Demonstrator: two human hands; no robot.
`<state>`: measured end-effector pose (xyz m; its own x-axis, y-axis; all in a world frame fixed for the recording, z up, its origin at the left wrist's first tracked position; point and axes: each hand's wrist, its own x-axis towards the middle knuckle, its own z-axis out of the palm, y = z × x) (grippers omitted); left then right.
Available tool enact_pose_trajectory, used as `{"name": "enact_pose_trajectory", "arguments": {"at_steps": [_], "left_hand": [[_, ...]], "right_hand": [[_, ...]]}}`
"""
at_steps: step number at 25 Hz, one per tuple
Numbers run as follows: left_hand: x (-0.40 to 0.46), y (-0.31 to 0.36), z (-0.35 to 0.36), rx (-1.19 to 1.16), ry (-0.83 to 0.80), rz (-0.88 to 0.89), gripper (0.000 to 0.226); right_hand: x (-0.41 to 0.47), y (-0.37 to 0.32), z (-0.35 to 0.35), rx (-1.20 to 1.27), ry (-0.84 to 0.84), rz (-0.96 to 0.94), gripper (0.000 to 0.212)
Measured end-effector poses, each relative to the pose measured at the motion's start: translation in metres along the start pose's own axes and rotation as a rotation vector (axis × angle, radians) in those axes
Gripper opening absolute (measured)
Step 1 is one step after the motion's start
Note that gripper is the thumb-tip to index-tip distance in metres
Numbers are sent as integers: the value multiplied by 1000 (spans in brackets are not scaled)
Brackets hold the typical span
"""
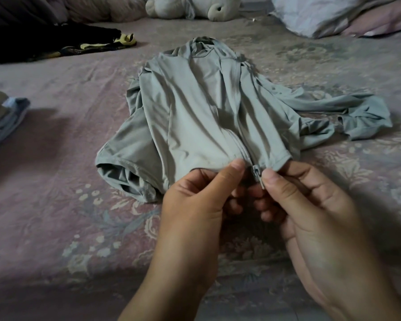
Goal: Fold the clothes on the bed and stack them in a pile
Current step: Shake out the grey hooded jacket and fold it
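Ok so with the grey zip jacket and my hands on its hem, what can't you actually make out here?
All in the head view:
- Zipper: the left hand and right hand cover its bottom ends; whether they are joined cannot be told.
- Grey jacket: its left sleeve is folded underneath.
- Folded pile: cut off by the left edge.
- Stuffed toy: cut off by the top edge.
- Dark garment: too dark to identify.

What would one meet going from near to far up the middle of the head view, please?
left hand and right hand pinching the hem → zipper pull → grey jacket → its collar → plush toy
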<state>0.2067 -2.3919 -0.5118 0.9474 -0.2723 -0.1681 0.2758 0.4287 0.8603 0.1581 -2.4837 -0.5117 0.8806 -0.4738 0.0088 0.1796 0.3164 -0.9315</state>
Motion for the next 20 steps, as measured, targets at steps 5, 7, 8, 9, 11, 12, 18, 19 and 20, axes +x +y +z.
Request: {"name": "enact_pose_trajectory", "arguments": {"at_steps": [5, 7, 8, 9, 11, 12, 18, 19, 20], "left_hand": [[2, -5, -5, 64, 6, 9, 20], [2, -4, -6, 61, 12, 7, 21], [1, -4, -5, 79, 1, 11, 23], [0, -3, -5, 112, -13, 19, 27], [-4, 0, -4, 180, -45, 34, 34], [-6, 2, -3, 199, -67, 40, 36], [-4, 5, -5, 199, -84, 46, 34], [-4, 6, -6, 179, -76, 33, 29], [-4, 8, -6, 170, -78, 20, 24]], "right_hand": [[0, 2, 0, -24, 22, -36, 14], [0, 3, -1, -44, 31, -52, 15], [-1, 3, -1, -55, 36, -62, 14], [-1, 4, -1, -72, 48, -74, 14], [-1, 5, 1, -125, 90, -115, 15], [-2, 5, 2, -150, 113, -142, 15], [-2, 1, 3, -77, 105, 28, 23], [0, 0, 3, -32, 76, 130, 28], [2, -2, 4, -2, 38, 220, 31]]}}
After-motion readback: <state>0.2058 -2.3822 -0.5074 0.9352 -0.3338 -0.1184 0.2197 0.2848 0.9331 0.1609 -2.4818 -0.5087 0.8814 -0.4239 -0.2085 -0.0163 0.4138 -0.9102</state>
